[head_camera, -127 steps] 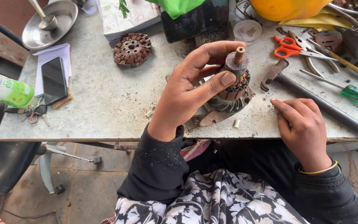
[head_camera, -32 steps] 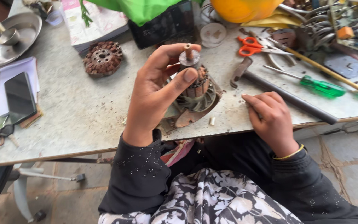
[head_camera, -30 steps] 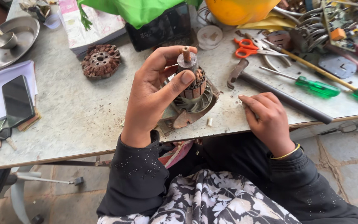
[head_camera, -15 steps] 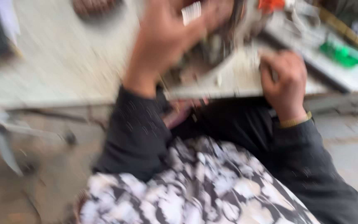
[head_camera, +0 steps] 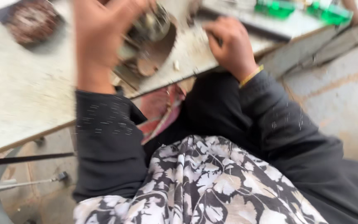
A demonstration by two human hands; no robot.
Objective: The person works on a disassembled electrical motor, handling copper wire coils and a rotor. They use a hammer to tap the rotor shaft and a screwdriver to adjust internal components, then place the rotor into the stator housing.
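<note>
Gripping a blurred motor winding (head_camera: 150, 31) at the counter (head_camera: 25, 95) edge, the left hand (head_camera: 100, 33) should hold it steady. The right hand (head_camera: 231, 43) rests curled on the counter; whether it holds anything, I cannot tell.

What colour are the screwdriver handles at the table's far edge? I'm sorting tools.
Translucent green screwdriver handles, blurred but clear in the head view.

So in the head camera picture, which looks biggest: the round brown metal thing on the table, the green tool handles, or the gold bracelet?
1. Round brown metal part, though it is blurred and cut off by the edge.
2. Green tool handles, partly out of view, so only roughly smaller.
3. Gold bracelet on the right hand, clearly smallest.
</note>
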